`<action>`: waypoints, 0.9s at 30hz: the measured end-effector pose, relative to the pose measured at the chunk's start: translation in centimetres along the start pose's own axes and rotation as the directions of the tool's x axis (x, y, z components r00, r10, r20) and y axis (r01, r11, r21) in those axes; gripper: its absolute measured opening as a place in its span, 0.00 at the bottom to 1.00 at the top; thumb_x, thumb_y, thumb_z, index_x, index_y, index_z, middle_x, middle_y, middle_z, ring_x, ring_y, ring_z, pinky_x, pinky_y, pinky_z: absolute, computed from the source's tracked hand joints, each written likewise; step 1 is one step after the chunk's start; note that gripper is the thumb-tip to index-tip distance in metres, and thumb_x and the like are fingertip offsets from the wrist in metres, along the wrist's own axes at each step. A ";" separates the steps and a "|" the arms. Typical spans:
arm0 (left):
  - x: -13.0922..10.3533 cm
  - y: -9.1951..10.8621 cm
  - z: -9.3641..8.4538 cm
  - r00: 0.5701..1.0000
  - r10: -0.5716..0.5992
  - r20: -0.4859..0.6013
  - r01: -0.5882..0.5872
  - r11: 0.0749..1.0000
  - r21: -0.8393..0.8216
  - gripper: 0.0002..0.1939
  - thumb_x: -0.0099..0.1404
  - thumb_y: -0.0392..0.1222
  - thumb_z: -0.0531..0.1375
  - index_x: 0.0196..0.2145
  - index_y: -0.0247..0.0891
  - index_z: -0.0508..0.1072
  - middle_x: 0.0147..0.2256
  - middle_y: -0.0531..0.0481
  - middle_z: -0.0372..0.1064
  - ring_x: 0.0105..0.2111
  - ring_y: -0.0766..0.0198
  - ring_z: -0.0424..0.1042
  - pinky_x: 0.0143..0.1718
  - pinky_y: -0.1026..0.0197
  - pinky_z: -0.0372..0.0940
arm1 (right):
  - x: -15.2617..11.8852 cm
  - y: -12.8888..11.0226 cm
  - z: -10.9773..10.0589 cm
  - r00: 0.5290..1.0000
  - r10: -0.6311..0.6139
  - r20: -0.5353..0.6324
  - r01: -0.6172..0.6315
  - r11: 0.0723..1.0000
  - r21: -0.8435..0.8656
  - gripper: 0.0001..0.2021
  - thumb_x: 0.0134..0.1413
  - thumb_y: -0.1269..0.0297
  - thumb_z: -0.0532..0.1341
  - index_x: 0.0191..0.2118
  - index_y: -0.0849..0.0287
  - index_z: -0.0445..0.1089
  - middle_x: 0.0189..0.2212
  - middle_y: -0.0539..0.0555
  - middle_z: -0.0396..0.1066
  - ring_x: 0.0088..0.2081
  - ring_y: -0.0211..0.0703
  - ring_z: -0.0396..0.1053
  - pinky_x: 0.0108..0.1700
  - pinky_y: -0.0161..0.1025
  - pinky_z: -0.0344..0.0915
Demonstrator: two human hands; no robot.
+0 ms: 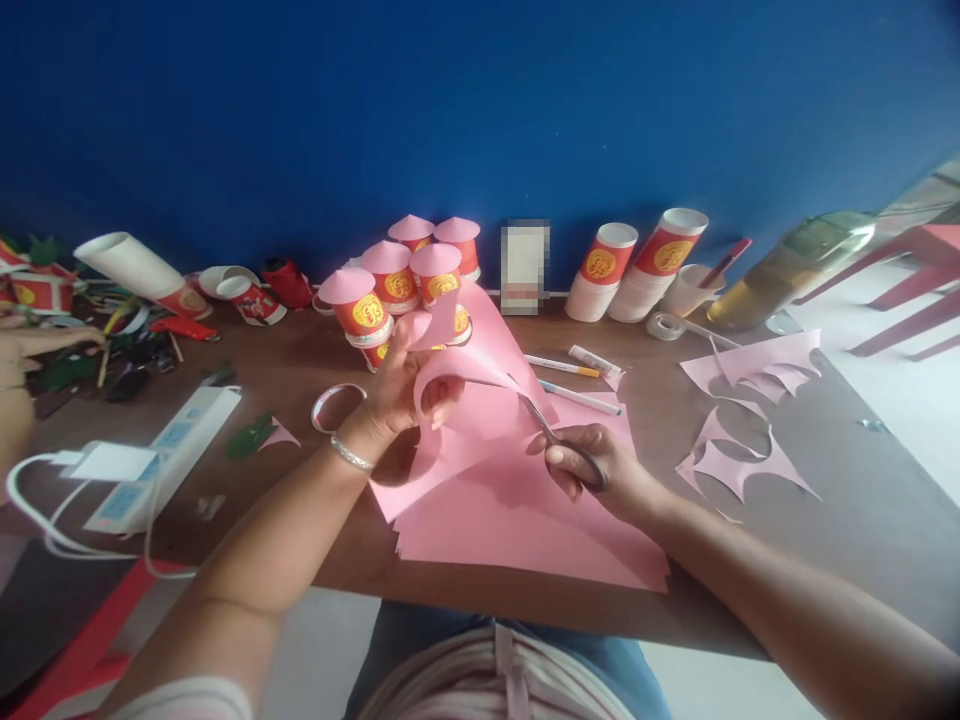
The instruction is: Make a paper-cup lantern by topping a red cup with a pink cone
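Observation:
My right hand (585,462) is closed around the dark handles of a pair of scissors (538,412), whose blades meet the edge of a pink paper sheet (495,345). My left hand (409,385) grips that sheet at its curled left end, thumb on top. Beneath both hands lie more pink sheets (525,520), stacked on the table. Just beyond my left hand stand several red-and-white paper cups (365,312), upside down and topped with pink paper cones (386,256).
Stacked paper cups (600,265) lean at the wall, near a bottle (795,265) and tape roll (666,326). Pink scraps (739,455) lie right; markers (577,397) lie behind the sheets. Left are a power strip (169,455), a tape ring (337,408) and another person's arm (37,345).

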State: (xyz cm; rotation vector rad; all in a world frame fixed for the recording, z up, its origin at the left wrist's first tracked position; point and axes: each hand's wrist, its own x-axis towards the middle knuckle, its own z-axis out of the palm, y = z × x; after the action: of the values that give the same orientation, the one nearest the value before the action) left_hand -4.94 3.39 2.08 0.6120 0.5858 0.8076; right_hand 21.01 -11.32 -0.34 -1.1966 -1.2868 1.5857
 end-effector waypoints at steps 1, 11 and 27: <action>-0.2 0.1 0.9 0.998 -0.050 0.038 0.049 0.999 0.020 0.45 0.69 0.79 0.43 0.36 0.34 0.78 0.22 0.44 0.72 0.16 0.64 0.64 0.14 0.63 0.60 | -0.1 0.0 0.1 1.000 -0.020 -0.017 0.020 1.000 -0.003 0.31 0.54 0.31 0.67 0.37 0.61 0.78 0.14 0.46 0.63 0.19 0.35 0.55 0.25 0.38 0.53; -2.2 -1.3 4.0 0.976 0.203 0.083 -0.210 0.972 0.101 0.47 0.48 0.89 0.58 0.37 0.39 0.78 0.32 0.40 0.77 0.41 0.44 0.78 0.36 0.50 0.73 | -0.9 -0.9 1.1 0.972 -0.113 -0.208 0.099 0.992 -0.080 0.28 0.60 0.34 0.63 0.25 0.55 0.69 0.14 0.47 0.62 0.22 0.39 0.60 0.27 0.40 0.60; -4.9 -5.5 5.7 0.907 0.376 0.192 -0.405 0.903 0.142 0.36 0.58 0.62 0.74 0.62 0.58 0.73 0.70 0.49 0.63 0.71 0.45 0.61 0.63 0.45 0.68 | -0.6 -0.4 1.9 0.963 -0.063 -0.262 0.068 0.998 0.010 0.25 0.59 0.36 0.64 0.32 0.57 0.74 0.16 0.46 0.62 0.22 0.38 0.59 0.30 0.40 0.64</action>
State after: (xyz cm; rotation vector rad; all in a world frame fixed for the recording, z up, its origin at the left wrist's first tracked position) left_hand -1.15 -5.09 3.36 0.9719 0.3919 1.0788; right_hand 19.37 -12.30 0.32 -1.2899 -1.1257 1.3377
